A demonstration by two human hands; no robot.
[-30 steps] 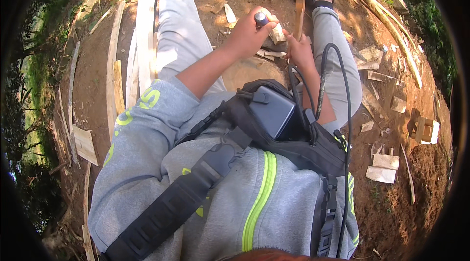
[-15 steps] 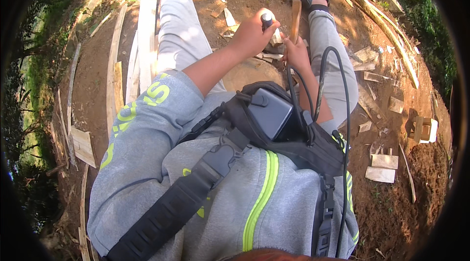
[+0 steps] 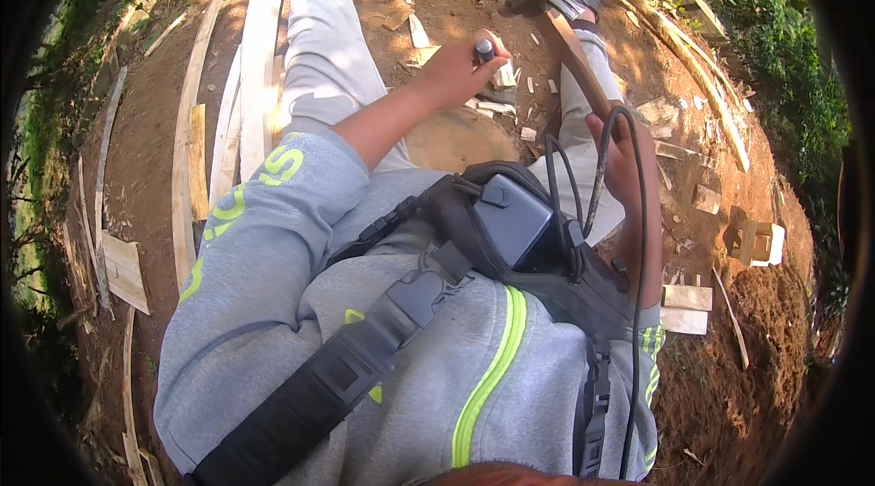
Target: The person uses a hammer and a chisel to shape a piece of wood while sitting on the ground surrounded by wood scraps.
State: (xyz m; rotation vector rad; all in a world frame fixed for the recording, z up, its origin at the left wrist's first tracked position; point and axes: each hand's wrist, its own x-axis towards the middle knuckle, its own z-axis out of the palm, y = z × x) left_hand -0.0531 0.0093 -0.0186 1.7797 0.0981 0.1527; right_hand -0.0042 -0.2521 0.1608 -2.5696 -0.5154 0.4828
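Note:
My left hand (image 3: 454, 71) is closed around a chisel (image 3: 484, 49), whose dark handle with a round grey end points up at me; its blade is hidden below the fist. Right beside that fist is a small pale wood block (image 3: 504, 76), above a round log stump (image 3: 460, 139). My right hand (image 3: 623, 162) grips the lower handle of a hammer (image 3: 574, 53). Its wooden shaft slants up and left to a dark, curved metal head near my right foot. A black cable passes in front of my right fingers.
Wood chips (image 3: 419, 32) lie scattered on the brown soil between my legs. Long boards (image 3: 260, 57) run along my left leg. On the right are cut wood pieces (image 3: 685, 308) and a long pole (image 3: 706, 71). A black chest bag (image 3: 515, 222) hangs in front of me.
My right hand has drawn back toward me and to the right with the hammer, away from my left hand. The left hand keeps the chisel, with only a slight shift.

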